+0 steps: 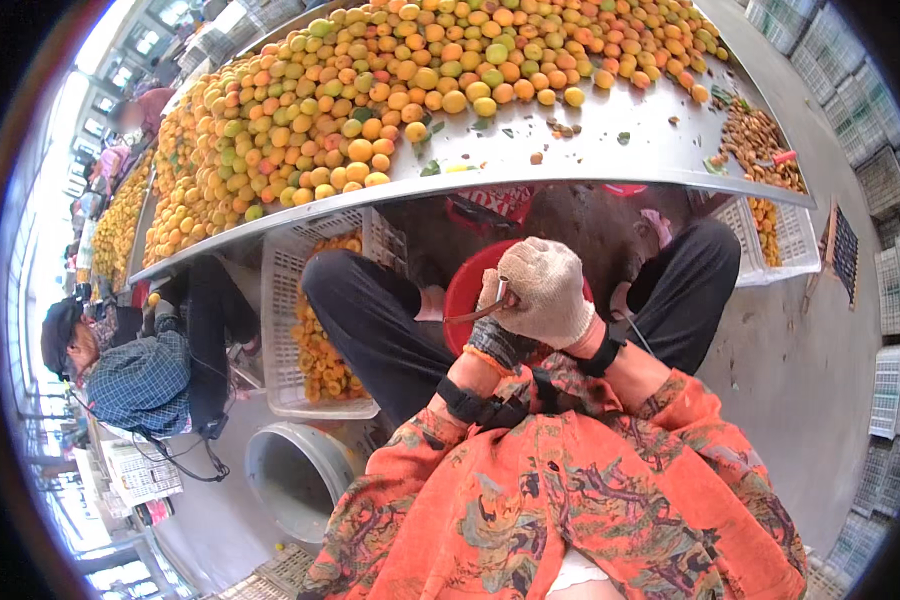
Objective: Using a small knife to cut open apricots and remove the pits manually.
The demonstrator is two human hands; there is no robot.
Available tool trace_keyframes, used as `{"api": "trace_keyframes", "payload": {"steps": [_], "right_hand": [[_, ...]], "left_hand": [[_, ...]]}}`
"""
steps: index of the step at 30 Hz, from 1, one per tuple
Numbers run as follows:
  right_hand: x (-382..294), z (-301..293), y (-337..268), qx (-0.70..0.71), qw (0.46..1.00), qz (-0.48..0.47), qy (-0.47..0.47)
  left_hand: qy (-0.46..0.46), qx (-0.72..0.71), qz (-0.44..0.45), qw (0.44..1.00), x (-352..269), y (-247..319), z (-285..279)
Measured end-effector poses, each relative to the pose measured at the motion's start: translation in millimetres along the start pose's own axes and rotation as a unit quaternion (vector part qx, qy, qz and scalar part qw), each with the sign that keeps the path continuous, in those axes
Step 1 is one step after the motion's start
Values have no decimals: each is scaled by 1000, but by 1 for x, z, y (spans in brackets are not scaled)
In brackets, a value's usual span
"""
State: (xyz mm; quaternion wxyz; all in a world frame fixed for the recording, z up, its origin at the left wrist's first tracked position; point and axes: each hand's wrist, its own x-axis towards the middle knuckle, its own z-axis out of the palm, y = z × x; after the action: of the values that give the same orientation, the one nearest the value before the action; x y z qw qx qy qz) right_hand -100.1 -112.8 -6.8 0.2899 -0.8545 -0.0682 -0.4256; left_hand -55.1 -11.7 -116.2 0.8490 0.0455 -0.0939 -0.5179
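My right hand [549, 289], in a cream knit glove, is closed around a small hand tool [474, 313]. A curved brown length and a short metal end stick out of the fist to the left. My left hand [501, 342], in a dark grey glove with an orange cuff, is pressed up beneath the right one. Its fingers are mostly covered, so whatever lies between the hands is hidden. Both hands are over a red bucket [459, 289] between my knees. Ahead, apricots [420, 75] are heaped on a metal table [615, 150].
A white crate [281, 300] of halved apricots [330, 367] stands left of my knees; another crate [799, 240] is at right. Pits [754, 139] lie on the table's right end. A grey bucket [292, 480] lies tipped at left, near a seated person [139, 382].
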Motion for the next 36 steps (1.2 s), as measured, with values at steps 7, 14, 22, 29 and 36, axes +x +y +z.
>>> {"api": "trace_keyframes", "payload": {"steps": [7,14,22,29,36], "right_hand": [[-6,-12,-3,-22,997,-69,-27],[12,-19,-11,17,971,-179,-156],[7,-3,16,446,845,251,156],[-10,4,-2,529,727,393,193],[-32,5,11,487,750,416,169]], "left_hand": [[32,2,-12,999,-14,-11,6],[101,30,21,994,-21,-12,9],[-7,-37,-211,977,-6,19,48],[105,29,-63,992,-22,24,53],[232,59,28,971,-18,33,51]]}}
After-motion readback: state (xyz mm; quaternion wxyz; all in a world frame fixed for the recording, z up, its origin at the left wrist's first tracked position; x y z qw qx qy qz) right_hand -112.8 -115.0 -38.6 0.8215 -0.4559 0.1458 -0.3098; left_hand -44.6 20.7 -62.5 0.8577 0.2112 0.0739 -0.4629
